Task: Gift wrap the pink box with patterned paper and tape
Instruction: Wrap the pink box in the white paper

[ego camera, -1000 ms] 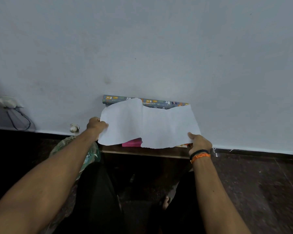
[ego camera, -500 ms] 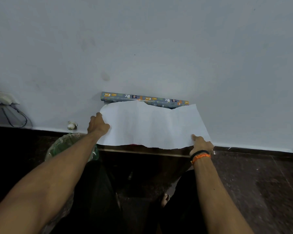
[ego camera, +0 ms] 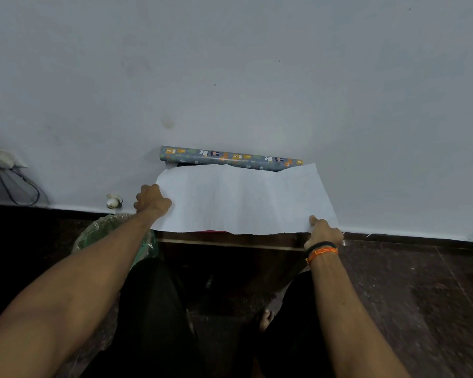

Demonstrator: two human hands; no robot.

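Observation:
A cut sheet of wrapping paper (ego camera: 243, 200) lies spread with its white back up over a low wooden surface (ego camera: 230, 238). My left hand (ego camera: 152, 200) grips the sheet's left edge, fingers curled. At the near right corner my right hand (ego camera: 324, 230) pinches the sheet with the thumb on top. Only a thin pink sliver of the pink box (ego camera: 216, 231) peeks out under the sheet's near edge. Behind the sheet, the roll of patterned paper (ego camera: 230, 157) lies along the wall.
A clear plastic bag with green contents (ego camera: 112, 236) sits left of the surface. A wall socket with dark cables (ego camera: 8, 170) and a small white fitting (ego camera: 114, 200) are at the left by the skirting. Dark stone floor (ego camera: 407, 296) spreads to the right; my legs are below.
The sheet has been pulled flatter and wider. It now covers the pink box, which showed below its near edge a second ago. Both hands moved apart slightly, still holding the edges.

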